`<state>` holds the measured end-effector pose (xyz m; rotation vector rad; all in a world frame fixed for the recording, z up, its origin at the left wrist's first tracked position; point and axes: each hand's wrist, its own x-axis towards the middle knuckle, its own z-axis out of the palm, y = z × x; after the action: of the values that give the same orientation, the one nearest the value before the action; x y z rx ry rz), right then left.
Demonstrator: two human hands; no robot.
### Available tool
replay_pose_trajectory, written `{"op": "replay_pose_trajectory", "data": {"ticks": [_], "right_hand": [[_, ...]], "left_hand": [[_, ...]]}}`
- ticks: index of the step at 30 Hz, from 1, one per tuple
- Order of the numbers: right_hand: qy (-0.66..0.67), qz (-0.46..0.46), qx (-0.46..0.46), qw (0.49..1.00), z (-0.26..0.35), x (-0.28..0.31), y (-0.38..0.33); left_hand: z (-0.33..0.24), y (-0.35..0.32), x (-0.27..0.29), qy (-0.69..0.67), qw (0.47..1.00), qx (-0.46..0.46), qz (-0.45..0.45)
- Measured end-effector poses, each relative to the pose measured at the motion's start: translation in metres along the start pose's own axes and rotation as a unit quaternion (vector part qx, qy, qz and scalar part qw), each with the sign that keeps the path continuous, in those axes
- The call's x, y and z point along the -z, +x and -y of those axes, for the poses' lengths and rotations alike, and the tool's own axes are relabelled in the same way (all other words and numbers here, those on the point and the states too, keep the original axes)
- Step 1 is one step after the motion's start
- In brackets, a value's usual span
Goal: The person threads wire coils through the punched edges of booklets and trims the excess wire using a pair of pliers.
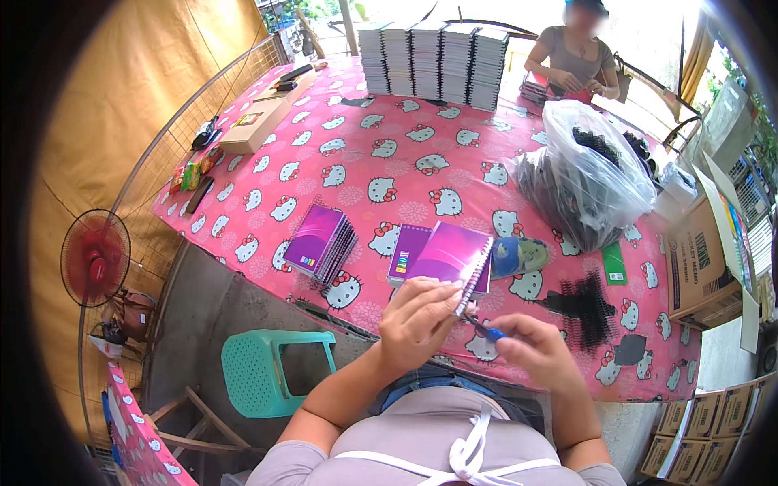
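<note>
My left hand (421,316) is closed on a purple spiral-bound notebook (450,251), tilted up with its coil edge to the right. In my right hand (535,348) is a small blue-handled tool (493,332); its dark tip reaches the lower end of the coil, and its exact kind is partly hidden by my fingers. Beneath the held notebook lies another purple notebook (400,257). A stack of purple spiral notebooks (320,239) sits to the left. Close by on the right is a blue and green cloth item (520,256).
Black coils (590,308) lie right of my hands, near a clear plastic bag (579,178) of dark coils. A cardboard box (705,259) stands at the right edge. Tall stacks of bound books (433,65) line the far side, where another person (574,61) works. A green stool (259,377) stands left.
</note>
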<state>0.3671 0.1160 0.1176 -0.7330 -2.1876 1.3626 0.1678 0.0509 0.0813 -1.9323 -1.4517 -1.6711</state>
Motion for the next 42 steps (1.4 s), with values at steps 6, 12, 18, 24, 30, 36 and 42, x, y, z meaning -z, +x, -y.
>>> {"op": "replay_pose_trajectory", "data": {"ticks": [6, 12, 18, 24, 30, 36, 42], "right_hand": [[0.232, 0.057, -0.080, 0.968, -0.032, -0.015, -0.008], [-0.366, -0.096, -0.015, 0.925, -0.154, -0.036, -0.040], [-0.322, -0.186, -0.013, 0.928, -0.164, 0.003, -0.023], [-0.444, -0.273, -0.139, 0.842, -0.207, 0.056, -0.021], [-0.425, -0.251, -0.235, 0.837, -0.223, 0.062, -0.027], [-0.467, -0.223, -0.253, 0.818, -0.231, 0.064, -0.020], [-0.478, -0.214, -0.262, 0.811, -0.227, 0.069, -0.020]], "left_hand": [[0.011, 0.017, 0.019, 0.011, 0.998, -0.040, -0.046], [0.078, 0.047, 0.099, 0.145, 0.936, 0.099, -0.304], [0.146, 0.092, 0.193, 0.368, 0.926, -0.072, -0.037], [0.253, 0.022, 0.138, 0.265, 0.890, 0.004, 0.371], [0.251, -0.005, 0.114, 0.265, 0.868, 0.235, 0.348], [0.245, 0.008, 0.103, 0.332, 0.777, 0.355, 0.400], [0.214, 0.024, 0.088, 0.192, 0.903, 0.339, 0.180]]}}
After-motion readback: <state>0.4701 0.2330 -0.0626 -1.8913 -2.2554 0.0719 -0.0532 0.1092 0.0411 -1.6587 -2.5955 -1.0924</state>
